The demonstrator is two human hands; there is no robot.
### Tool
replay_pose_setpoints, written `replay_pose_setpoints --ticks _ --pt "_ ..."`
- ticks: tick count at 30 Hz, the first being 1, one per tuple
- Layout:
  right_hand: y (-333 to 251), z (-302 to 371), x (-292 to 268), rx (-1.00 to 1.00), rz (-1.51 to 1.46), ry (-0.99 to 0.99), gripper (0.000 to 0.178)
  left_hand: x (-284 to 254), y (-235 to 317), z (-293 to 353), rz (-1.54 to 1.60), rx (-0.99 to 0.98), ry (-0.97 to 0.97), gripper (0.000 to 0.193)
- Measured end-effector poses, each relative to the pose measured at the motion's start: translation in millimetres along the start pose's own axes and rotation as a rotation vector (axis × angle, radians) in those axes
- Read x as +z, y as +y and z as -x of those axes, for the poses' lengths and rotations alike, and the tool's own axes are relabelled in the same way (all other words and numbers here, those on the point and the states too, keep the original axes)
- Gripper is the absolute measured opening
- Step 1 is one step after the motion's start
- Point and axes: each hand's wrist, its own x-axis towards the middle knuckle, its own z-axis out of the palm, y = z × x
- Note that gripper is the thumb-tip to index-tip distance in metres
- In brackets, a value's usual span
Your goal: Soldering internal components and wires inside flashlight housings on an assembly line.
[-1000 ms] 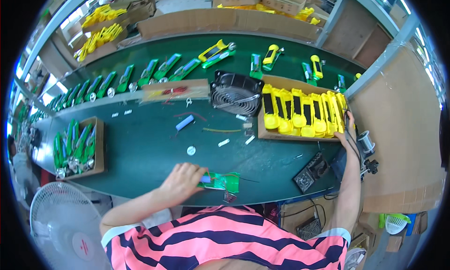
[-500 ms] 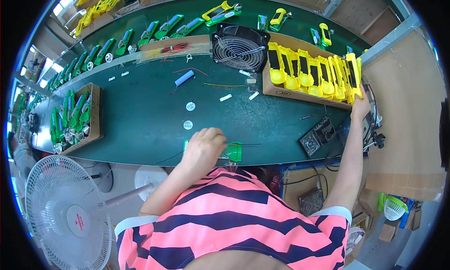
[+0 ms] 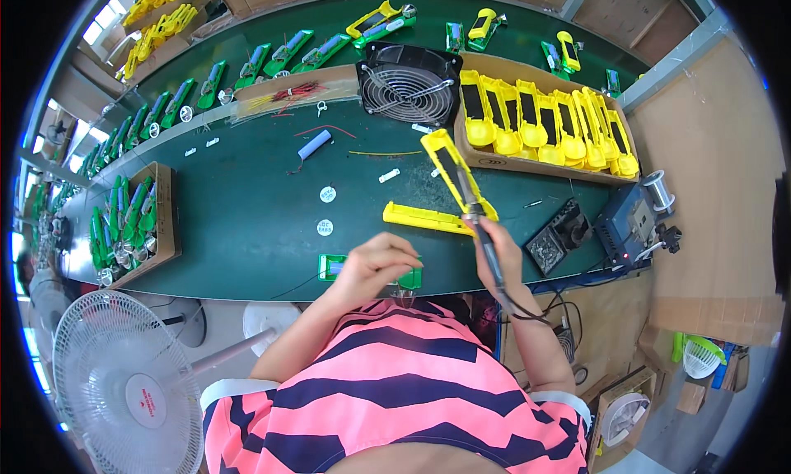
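My right hand grips a soldering iron, its cable trailing down past my forearm. Two yellow plastic shells meet at those fingers: a tilted shell with a dark panel and a shell seen edge-on. Whether the fingers also hold both shells cannot be made out. At the table's near edge, my left hand has its fingers pinched together over a green lamp housing. Anything between the fingertips is too small to tell. The housing's middle is hidden by this hand, and a dark wire runs out leftward.
A box of yellow shells and a black fan stand at the back. Right lie a soldering station and a dark tray. A blue cylindrical cell lies mid-table. A box of green lamps sits left.
My right hand has come from the box of yellow shells to the middle right, now with the soldering iron and two yellow shells there. My left hand has shifted slightly right and down.
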Motion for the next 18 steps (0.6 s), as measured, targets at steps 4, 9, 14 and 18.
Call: replay_pose_setpoints --ticks 4,9,14,18 --pt "-2.0 -5.5 8.7 -0.138 0.074 0.093 0.043 -8.8 -3.8 16.4 0.263 -0.268 0.348 0.019" --pt "-21.3 -2.8 10.1 0.267 -0.505 0.273 0.049 -15.9 -10.8 19.2 -0.044 -0.197 0.505 0.016" --pt "-12.0 18.5 9.1 0.094 -0.054 0.023 0.044 -20.1 4.4 10.2 -0.267 -0.169 0.417 0.011" --pt "-8.3 35.8 9.0 0.063 -0.099 -0.302 0.044 -30.1 -5.4 5.0 -0.719 0.007 0.354 0.008"
